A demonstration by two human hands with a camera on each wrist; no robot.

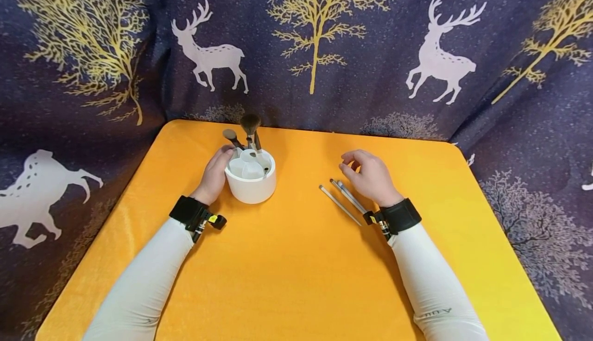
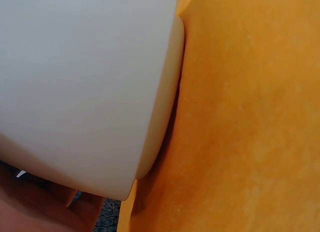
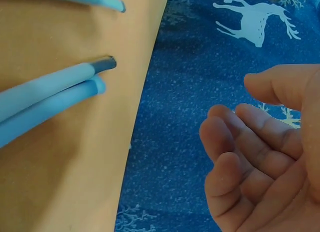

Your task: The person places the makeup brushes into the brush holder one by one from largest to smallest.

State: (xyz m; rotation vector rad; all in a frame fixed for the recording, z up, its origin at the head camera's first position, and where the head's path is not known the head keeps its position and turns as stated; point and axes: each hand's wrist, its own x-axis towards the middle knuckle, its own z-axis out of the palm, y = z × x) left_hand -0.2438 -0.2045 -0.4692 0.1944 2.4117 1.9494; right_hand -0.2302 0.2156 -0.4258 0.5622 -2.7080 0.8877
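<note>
Left hand cups white cylindrical pot, dark-bristled brushes inside, right hand half-curled, empty, near three slim pale rods

Hidden and cropped bits
Lower ends of brushes out of sight in white holder; right wrist camera blocks near ends of paired sticks; left-wrist view crops white holder; sleeve print unreadably small.

Dark deer-print cloth behind orange table
</note>
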